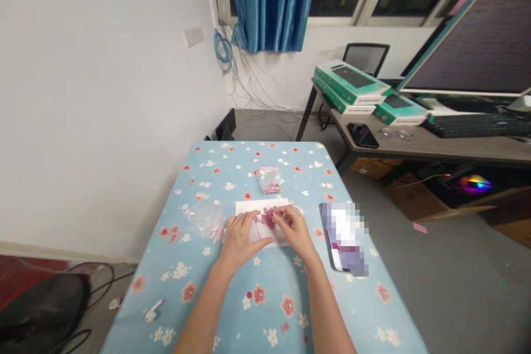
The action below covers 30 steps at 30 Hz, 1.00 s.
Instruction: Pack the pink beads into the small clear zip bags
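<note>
A small heap of pinkish-purple beads (269, 218) lies on a white sheet of paper (249, 206) in the middle of the table. At the heap's right edge is my right hand (295, 229), its thumb and forefinger bent close together over the beads; anything between the tips is too small to make out. My left hand (239, 236) rests at the paper's left side, thumb stretched away from the fingers. A thin red string (256, 227) runs down beside its fingertips. Clear plastic bags (203, 218) lie left of that hand.
Beyond the paper sits a clear bag with beads (270, 183). A phone (329, 238), partly blurred, lies at the right edge of the flowered table (232, 310). One white earbud (153, 312) is at the front left. A desk with keyboard boxes (352, 86) stands at the right.
</note>
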Each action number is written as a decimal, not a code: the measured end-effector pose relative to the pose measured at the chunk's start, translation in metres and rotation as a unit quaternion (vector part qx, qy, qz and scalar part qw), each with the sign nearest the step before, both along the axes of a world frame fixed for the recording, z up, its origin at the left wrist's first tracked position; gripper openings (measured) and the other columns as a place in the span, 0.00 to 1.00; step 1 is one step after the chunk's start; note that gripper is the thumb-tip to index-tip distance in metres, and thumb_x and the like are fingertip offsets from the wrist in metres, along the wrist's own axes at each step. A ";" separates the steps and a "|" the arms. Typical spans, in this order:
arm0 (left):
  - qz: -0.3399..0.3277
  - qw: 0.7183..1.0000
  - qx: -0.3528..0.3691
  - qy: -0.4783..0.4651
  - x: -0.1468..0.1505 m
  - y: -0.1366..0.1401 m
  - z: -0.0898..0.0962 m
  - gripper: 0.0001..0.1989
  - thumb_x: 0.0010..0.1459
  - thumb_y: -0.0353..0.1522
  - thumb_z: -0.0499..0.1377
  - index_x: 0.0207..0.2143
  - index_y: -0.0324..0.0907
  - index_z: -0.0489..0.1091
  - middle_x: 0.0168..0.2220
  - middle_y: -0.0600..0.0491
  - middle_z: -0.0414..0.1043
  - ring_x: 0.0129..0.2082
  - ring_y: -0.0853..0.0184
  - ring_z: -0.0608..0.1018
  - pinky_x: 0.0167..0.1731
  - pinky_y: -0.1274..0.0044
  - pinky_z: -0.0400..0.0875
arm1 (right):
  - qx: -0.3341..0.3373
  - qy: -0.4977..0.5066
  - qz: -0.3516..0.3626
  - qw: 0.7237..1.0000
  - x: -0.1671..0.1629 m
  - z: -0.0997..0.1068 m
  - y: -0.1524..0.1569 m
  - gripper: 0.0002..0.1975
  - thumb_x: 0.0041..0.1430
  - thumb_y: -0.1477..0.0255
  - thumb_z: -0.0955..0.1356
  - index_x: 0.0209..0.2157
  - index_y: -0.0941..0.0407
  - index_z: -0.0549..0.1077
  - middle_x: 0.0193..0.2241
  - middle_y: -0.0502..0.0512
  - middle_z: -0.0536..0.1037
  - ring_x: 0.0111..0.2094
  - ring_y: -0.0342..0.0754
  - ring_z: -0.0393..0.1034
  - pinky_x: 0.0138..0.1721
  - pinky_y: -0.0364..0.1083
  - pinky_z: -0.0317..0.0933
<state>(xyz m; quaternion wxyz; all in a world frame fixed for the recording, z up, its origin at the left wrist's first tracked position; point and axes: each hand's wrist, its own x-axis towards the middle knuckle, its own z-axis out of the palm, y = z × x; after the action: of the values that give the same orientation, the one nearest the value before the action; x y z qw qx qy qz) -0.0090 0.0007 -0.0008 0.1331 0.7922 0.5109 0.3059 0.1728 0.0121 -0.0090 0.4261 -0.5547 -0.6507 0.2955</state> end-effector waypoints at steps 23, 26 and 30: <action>-0.005 1.000 0.006 -0.002 0.001 -0.002 -0.002 0.31 0.44 0.43 0.68 0.49 0.44 0.61 0.42 0.50 0.72 0.41 0.59 0.74 0.43 0.68 0.66 | 0.011 -0.179 -0.085 0.980 0.006 -0.005 -0.001 0.10 0.59 0.71 0.64 0.38 0.55 0.77 0.32 0.56 0.73 0.36 0.51 0.62 0.41 0.49 0.56; -0.003 1.000 -0.001 -0.006 0.001 -0.002 -0.001 0.32 0.44 0.43 0.68 0.49 0.45 0.61 0.42 0.50 0.72 0.41 0.59 0.74 0.43 0.68 0.66 | 0.007 -0.205 -0.089 0.975 0.004 -0.006 -0.001 0.11 0.59 0.72 0.63 0.38 0.54 0.77 0.32 0.56 0.73 0.36 0.51 0.62 0.41 0.49 0.55; -0.004 1.000 -0.008 -0.003 0.001 -0.002 0.000 0.31 0.45 0.43 0.67 0.49 0.46 0.61 0.42 0.51 0.72 0.42 0.59 0.74 0.43 0.67 0.65 | 0.011 -0.212 -0.095 0.973 0.001 -0.008 0.000 0.11 0.59 0.72 0.63 0.40 0.54 0.76 0.33 0.56 0.72 0.36 0.51 0.61 0.41 0.48 0.54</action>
<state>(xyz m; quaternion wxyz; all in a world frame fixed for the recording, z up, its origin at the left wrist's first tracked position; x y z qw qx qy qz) -0.0078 -0.0018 -0.0005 0.1425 0.7921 0.5100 0.3036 0.1738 0.0118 -0.0166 0.3110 -0.6589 -0.6739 0.1222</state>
